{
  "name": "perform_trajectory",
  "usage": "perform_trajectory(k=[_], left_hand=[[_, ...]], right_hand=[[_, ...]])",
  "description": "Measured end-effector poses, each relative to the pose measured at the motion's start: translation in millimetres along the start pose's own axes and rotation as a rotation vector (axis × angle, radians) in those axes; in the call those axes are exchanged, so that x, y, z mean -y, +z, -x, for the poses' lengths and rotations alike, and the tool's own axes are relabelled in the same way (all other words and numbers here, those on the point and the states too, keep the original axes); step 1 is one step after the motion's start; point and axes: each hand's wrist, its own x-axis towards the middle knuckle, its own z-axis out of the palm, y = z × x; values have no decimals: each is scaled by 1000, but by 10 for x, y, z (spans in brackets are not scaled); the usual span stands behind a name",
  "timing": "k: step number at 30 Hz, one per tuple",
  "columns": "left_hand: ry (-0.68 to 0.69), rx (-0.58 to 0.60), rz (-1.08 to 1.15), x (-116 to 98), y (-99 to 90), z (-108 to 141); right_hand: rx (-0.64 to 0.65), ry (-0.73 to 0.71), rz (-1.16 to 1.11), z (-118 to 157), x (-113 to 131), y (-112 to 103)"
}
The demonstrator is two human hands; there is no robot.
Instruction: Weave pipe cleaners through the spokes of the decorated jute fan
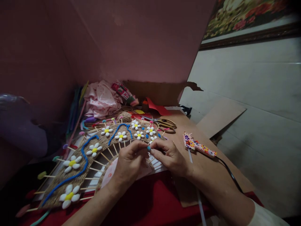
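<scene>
My left hand [131, 160] and my right hand [170, 155] meet over the inner edge of a twine-wrapped fan frame [78, 147]. Between their fingertips is a small blue-green piece [149, 148], pinched from both sides. White flowers with yellow centres, such as one white flower [72, 164], lie on the twine. A wavy blue strip [85, 157] and a second blue strip [117, 128] run across it. Several small blue dots are at the right end, and wooden sticks with coloured tips stick out around the rim.
Gold-handled scissors [164, 123] lie behind my hands, near a twine ball [124, 116], red paper [158, 108] and pink cloth [102, 99]. A floral-patterned glue gun [198, 146] with a black cord lies on brown board at the right. A cardboard piece [221, 117] leans beyond.
</scene>
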Motion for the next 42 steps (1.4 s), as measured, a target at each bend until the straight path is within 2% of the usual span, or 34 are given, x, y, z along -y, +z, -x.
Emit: perform_trajectory(k=[8,14,20,25,27,32,37,42], left_hand=[[-62,-120,113,-36,9,-27],[-106,-97,146,18,39,-5],[47,-125,-15,61,27,17],[84,-106,-50,63,41,19],[36,-46,3,25,40,0],[-143,73,172,-122,19,-50],[-190,92,200,-203,-8,-60],[-267,80,231,-202,-21,-75]], right_hand=[[23,-10,10,14,37,35],[26,62,-177,-41,-12,36],[23,108,-280,-45,-10,77],[-32,73,-140,-29,-1,65],[-12,51,-90,-41,-8,13],[144,-18,-16,-78,-33,-139],[139,-40,-3,-84,-19,-177],[162,-124,41,-93,0,-165]])
